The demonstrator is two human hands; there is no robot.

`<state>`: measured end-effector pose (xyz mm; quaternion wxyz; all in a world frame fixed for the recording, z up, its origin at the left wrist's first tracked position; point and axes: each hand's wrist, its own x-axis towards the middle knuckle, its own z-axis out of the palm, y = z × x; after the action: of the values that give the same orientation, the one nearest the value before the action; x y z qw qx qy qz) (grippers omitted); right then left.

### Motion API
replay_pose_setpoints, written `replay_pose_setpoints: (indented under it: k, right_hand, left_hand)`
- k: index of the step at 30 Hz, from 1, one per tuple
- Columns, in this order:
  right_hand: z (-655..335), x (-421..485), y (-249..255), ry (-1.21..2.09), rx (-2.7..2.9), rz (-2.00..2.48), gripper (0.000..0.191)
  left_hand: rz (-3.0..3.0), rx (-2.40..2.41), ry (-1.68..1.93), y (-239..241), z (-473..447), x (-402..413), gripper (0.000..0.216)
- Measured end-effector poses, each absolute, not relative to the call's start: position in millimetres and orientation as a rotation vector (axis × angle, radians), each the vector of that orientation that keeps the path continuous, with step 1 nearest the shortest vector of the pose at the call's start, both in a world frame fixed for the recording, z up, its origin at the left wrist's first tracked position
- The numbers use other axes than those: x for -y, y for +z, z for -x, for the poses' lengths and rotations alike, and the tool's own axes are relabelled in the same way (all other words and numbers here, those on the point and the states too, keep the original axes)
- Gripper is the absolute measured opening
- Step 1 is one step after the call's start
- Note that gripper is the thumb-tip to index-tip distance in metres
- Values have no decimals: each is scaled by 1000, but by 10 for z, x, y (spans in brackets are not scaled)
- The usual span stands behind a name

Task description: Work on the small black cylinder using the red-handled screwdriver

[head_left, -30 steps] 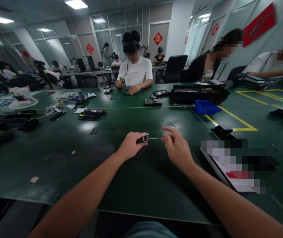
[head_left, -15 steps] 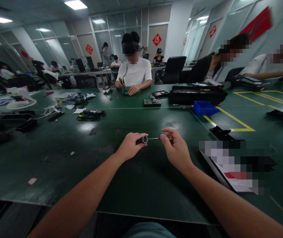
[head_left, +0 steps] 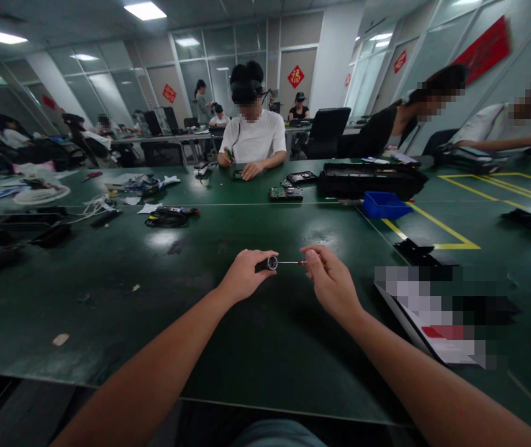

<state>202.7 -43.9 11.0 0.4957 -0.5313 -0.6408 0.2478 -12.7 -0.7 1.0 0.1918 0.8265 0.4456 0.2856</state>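
Note:
Above the green table, my left hand (head_left: pixel 245 275) is closed around a small black cylindrical part (head_left: pixel 266 264) with a round, silvery-rimmed end facing me. A screwdriver (head_left: pixel 302 262) with a thin metal shaft and a reddish handle lies level between my hands, its tip at the right side of the black part. Whether the tip sits in a screw is too small to see. My right hand (head_left: pixel 333 279) grips the handle between thumb and fingers, which cover most of it.
Coiled black cable (head_left: pixel 169 216) lies beyond my left hand. Further back are a green circuit board (head_left: pixel 286 194), a long black housing (head_left: pixel 372 179) and a blue tray (head_left: pixel 386 205). Right of my forearm lie papers (head_left: pixel 433 323) and black pieces (head_left: pixel 421 251). A person (head_left: pixel 253 136) works across the table.
My right hand's fingers have curled in closer around the screwdriver handle. My left hand and the black part stay in about the same place.

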Motion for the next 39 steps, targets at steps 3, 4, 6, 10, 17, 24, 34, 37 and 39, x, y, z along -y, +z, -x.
replay_pose_setpoints:
  k: [3,4,6,10,17,24,34,37,39]
  right_hand:
    - [-2028,438,98,582,1554,1308,35]
    - [-2027,437,97,578,1540,1303,32]
    - [-2021,437,102,585,1492,1279,31]
    - [-2008,446,140,630,1463,1246,29]
    - [-2006,447,135,570,1486,1276,30]
    - [-1976,374,69,786,1242,1111,28]
    - [-2009,204,-51,1070,819,1072,29]
    - [-2005,209,-62,940,888,1126,29]
    - [-1997,227,-56,861,943,1147,30]
  left_hand:
    - [-2324,-1241,780,22,123,7,38]
    - [-2323,-1243,776,26,124,6,38]
    - [-2323,-1245,778,29,127,7,38]
    - [-2339,-1232,776,15,128,9,38]
    - [-2337,-1232,763,10,120,10,38]
    - [-2291,-1236,792,49,103,31,40]
    - [-2427,-1255,758,34,125,-47,37]
    - [-2387,-1304,724,13,126,-56,39]
    - [-2359,-1312,728,8,122,-51,38]
